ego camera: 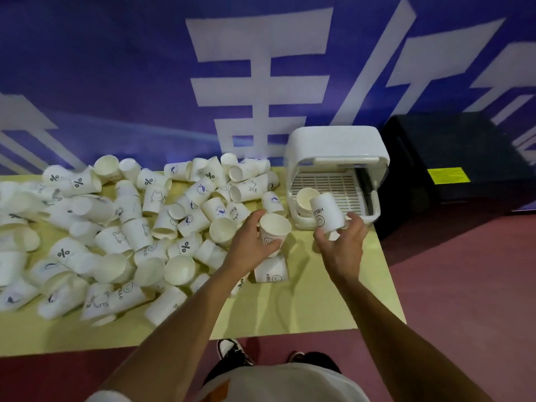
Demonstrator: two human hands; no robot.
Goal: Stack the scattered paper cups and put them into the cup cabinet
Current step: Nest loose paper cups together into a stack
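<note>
Many white printed paper cups (139, 227) lie scattered over the yellow table (304, 309). My left hand (251, 242) grips an upright cup with a smiley print (274, 230), its mouth facing up. My right hand (343, 245) holds a second cup marked HELLO (326, 211) upside down, just in front of the white cup cabinet (336, 146). The cabinet's lid is raised, showing a slotted tray (333, 184). A short stack of cups (306, 200) stands at the tray's front left. Another HELLO cup (271, 271) lies on the table below my left hand.
A black box (464, 158) with a yellow label stands right of the cabinet, off the table. A blue wall with large white characters runs behind. The table's front edge and right corner border a reddish floor (464, 285). My shoes (232, 351) show below.
</note>
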